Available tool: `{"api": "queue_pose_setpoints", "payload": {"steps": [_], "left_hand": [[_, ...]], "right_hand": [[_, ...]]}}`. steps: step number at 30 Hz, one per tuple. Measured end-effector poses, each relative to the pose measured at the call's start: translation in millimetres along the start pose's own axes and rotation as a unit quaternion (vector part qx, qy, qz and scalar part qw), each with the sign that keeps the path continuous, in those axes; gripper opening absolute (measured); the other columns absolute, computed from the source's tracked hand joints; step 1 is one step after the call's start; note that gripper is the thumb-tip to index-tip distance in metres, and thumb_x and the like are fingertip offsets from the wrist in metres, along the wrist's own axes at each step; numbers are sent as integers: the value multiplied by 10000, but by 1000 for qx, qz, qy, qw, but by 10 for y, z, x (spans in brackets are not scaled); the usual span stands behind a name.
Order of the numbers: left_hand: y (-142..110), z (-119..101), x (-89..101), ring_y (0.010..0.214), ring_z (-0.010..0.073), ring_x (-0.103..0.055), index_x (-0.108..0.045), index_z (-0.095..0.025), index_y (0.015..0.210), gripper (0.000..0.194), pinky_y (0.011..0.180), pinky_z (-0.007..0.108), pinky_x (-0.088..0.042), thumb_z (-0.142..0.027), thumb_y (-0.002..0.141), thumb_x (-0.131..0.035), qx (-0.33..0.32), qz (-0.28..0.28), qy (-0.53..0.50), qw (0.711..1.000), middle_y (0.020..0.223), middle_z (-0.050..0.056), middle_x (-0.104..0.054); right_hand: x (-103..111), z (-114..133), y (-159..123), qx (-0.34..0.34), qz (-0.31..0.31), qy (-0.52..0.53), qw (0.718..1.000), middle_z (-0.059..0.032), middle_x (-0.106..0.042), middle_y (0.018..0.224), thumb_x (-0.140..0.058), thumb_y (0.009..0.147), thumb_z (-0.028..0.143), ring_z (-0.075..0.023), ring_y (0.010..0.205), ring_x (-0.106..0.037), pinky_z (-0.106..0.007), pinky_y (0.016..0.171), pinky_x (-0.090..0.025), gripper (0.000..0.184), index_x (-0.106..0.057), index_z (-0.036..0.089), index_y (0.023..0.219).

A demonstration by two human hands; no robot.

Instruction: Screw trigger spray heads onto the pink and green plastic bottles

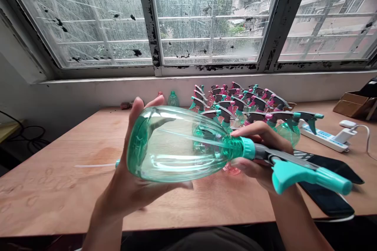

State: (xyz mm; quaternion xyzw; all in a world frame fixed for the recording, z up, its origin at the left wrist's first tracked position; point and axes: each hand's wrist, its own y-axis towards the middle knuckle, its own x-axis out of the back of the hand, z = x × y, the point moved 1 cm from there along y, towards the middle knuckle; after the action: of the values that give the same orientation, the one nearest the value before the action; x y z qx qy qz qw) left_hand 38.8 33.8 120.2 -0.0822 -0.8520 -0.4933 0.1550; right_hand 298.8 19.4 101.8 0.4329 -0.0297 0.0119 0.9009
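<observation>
A clear green spray bottle (176, 145) lies on its side in front of me, above the wooden table (59, 172). My left hand (132, 180) wraps round its wide base, thumb on top. My right hand (259, 153) grips the neck by the teal collar, where the grey and teal trigger head (297, 170) is fitted and points right. A thin clear tube with a teal end (97, 165) lies on the table to the left of my left hand.
Several finished spray bottles (244, 106) with teal and pink triggers stand in rows at the back. Two headless bottles (172, 99) stand by the wall. A white power strip (324, 138), a dark flat object (330, 200) and a cardboard box (353, 104) lie on the right.
</observation>
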Motion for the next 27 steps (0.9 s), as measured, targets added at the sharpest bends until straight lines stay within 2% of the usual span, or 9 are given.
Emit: {"api": "queue_pose_setpoints", "payload": {"steps": [2, 5, 9, 12, 15, 17, 20, 23, 27], "left_hand": [[7, -20, 6, 1547, 432, -357, -279, -403, 1645, 1280, 1277, 644, -330, -411, 600, -1019, -23, 3, -3, 1000, 1724, 43, -333], [17, -16, 19, 1559, 432, -325, -364, -405, 1613, 1180, 1291, 638, -317, -394, 625, -1008, -15, -6, -8, 1000, 1708, 14, -359], [28, 17, 12, 1559, 371, -359, -314, -449, 1621, 1073, 1277, 573, -374, -317, 760, -939, -26, -1, -50, 998, 1711, -1, -355], [29, 7, -6, 1540, 337, -408, -241, -485, 1630, 1134, 1258, 542, -407, -281, 763, -943, -22, 1, -56, 998, 1717, 8, -347], [20, -39, -13, 1529, 400, -406, -271, -393, 1648, 1246, 1271, 581, -372, -413, 640, -1002, -15, -9, -53, 998, 1707, 68, -362], [12, -66, -9, 1533, 435, -385, -346, -350, 1632, 1196, 1280, 605, -353, -484, 631, -987, -21, -14, -52, 998, 1695, 68, -381], [11, -66, 3, 1544, 432, -372, -421, -354, 1600, 1074, 1276, 593, -383, -428, 682, -973, -34, -4, -40, 999, 1694, 33, -387], [22, -25, 13, 1563, 388, -359, -361, -402, 1617, 1049, 1299, 576, -348, -338, 749, -947, -48, 7, -55, 997, 1706, 10, -372], [15, 13, 13, 1593, 345, -310, -276, -451, 1634, 1067, 1288, 561, -350, -274, 797, -914, -64, 14, -52, 996, 1703, 4, -380]], "right_hand": [[-3, 6, -4, -8, -12, -12, 1000, 19, -736, 748, -924, 774, 259, -144, 533, -623, -253, 478, -486, 315, -743, 273, 1031], [-11, 5, -3, -14, -9, -14, 1000, 17, -739, 743, -915, 789, 273, -152, 546, -642, -255, 486, -492, 289, -742, 272, 1020], [-7, -28, 5, -23, -13, 14, 1000, -8, -772, 785, -907, 807, 287, -183, 608, -698, -259, 500, -524, 275, -737, 260, 1021], [14, -52, 4, -3, 5, 26, 1000, -5, -773, 804, -895, 813, 242, -178, 605, -701, -256, 506, -536, 298, -731, 264, 1061], [43, -57, 2, 13, 17, 26, 999, -2, -757, 775, -881, 823, 229, -179, 566, -680, -265, 479, -524, 311, -726, 265, 1090], [53, -47, 3, 8, 14, 19, 1000, -3, -751, 750, -883, 828, 258, -180, 545, -661, -268, 457, -502, 295, -725, 262, 1078], [48, -28, 8, -21, -7, 9, 1000, 6, -723, 694, -891, 829, 340, -167, 509, -603, -269, 442, -453, 274, -723, 258, 1031], [36, -15, 11, -41, -23, 13, 999, 16, -693, 669, -897, 820, 383, -162, 502, -566, -276, 450, -423, 285, -718, 261, 1004], [32, 2, 5, -36, -20, 12, 999, 20, -686, 678, -901, 818, 335, -163, 529, -572, -272, 464, -441, 275, -718, 271, 1013]]}}
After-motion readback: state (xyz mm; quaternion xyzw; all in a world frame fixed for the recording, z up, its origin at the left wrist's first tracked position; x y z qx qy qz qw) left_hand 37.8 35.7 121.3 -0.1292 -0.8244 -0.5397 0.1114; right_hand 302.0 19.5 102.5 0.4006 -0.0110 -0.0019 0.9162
